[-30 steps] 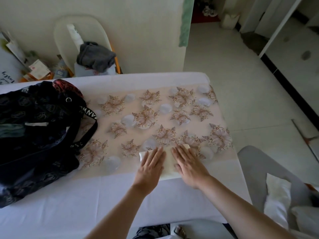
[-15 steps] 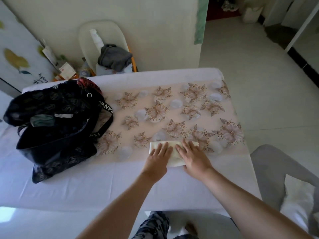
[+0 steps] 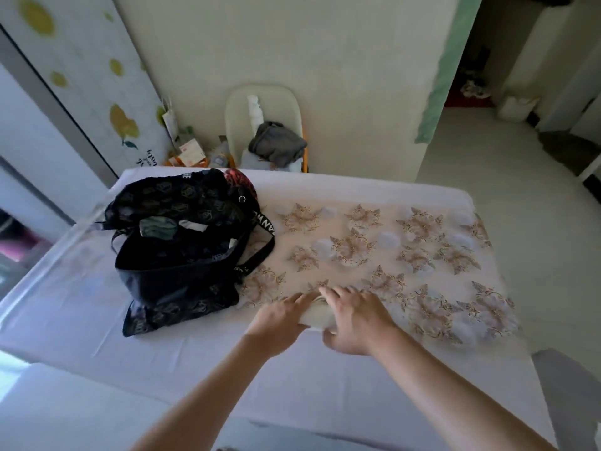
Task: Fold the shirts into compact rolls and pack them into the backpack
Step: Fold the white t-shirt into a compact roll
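Observation:
A cream shirt rolled into a short bundle [image 3: 317, 315] lies on the table's near edge of the flowered cloth. My right hand [image 3: 354, 317] curls over its right part, thumb tucked at the near side. My left hand [image 3: 279, 320] lies against the roll's left end with fingers fairly straight. Most of the roll is hidden under both hands. The black patterned backpack [image 3: 182, 255] stands open to the left of my hands, a greenish cloth [image 3: 159, 227] showing inside it.
The table [image 3: 81, 320] carries a white sheet and a flowered runner [image 3: 406, 249]. Behind it stands a cream chair [image 3: 263, 105] with a grey garment [image 3: 276, 146] on it. A wall corner and open floor are to the right.
My hands have drawn closer together over the shirt, which is now a shorter, tighter roll. My right hand went from flat to curled round it.

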Demonstrator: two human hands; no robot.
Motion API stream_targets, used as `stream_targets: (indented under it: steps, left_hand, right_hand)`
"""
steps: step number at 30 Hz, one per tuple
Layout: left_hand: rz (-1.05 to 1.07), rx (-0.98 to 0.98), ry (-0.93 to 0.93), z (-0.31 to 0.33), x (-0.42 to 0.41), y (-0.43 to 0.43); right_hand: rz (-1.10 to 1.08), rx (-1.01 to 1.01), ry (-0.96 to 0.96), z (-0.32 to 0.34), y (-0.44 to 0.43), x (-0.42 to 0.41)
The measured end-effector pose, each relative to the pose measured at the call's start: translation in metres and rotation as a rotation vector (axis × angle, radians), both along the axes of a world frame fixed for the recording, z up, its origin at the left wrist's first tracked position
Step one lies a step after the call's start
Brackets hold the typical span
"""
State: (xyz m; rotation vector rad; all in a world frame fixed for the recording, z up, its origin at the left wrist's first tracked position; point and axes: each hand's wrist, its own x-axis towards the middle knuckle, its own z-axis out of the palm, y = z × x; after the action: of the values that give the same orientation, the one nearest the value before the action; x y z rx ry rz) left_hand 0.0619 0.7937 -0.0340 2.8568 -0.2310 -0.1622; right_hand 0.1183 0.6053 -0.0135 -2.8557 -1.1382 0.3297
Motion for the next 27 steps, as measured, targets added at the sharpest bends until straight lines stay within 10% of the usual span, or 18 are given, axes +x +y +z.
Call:
stream_targets:
  steps: [11, 16, 21, 27]
  left_hand:
    - [0.100, -0.191, -0.104, 0.089, 0.004, 0.248]
    - [0.360, -0.511, -0.249, 0.101, 0.012, 0.338]
    - [0.492, -0.318, -0.425, 0.068, 0.025, 0.371]
    - [0.501, -0.392, 0.186, 0.001, 0.033, 0.365]
  right_hand:
    - [0.100, 0.136, -0.224, 0.068, 0.225, 0.017]
    - [-0.057, 0.237, -0.115, 0.083, 0.313, 0.031]
    - [-0.492, 0.375, 0.330, 0.061, 0.377, 0.051]
    - [-0.842, 0.152, 0.625, 0.000, 0.391, 0.059]
